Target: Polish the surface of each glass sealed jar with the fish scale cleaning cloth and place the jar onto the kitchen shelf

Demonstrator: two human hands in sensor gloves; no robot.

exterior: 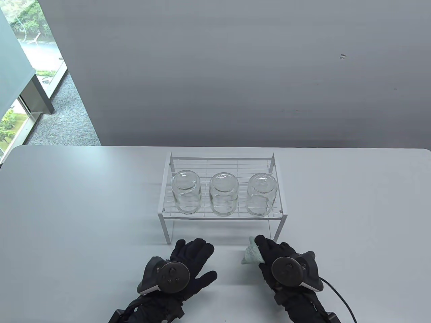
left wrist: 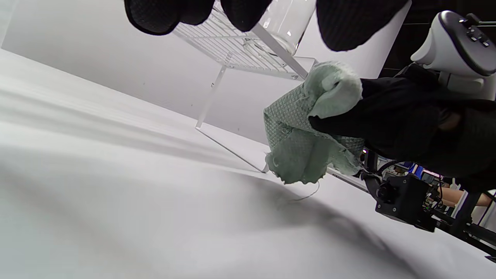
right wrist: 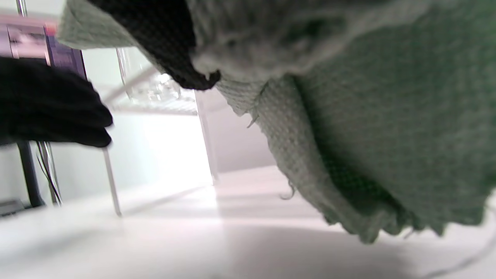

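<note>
Right hand (exterior: 281, 260) held the cloth (exterior: 253, 255) bunched in its grip; left hand (exterior: 183, 265) lay slack, empty. Loose cloth could snag the shelf (exterior: 222, 212) ahead.

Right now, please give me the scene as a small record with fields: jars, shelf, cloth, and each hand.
jars: three glass jars, left, middle, right, in a row on the shelf
shelf: white wire kitchen shelf on the table
cloth: green fish scale cloth, bunched
right hand: grips the cloth
left hand: fingers spread, holds nothing
</note>
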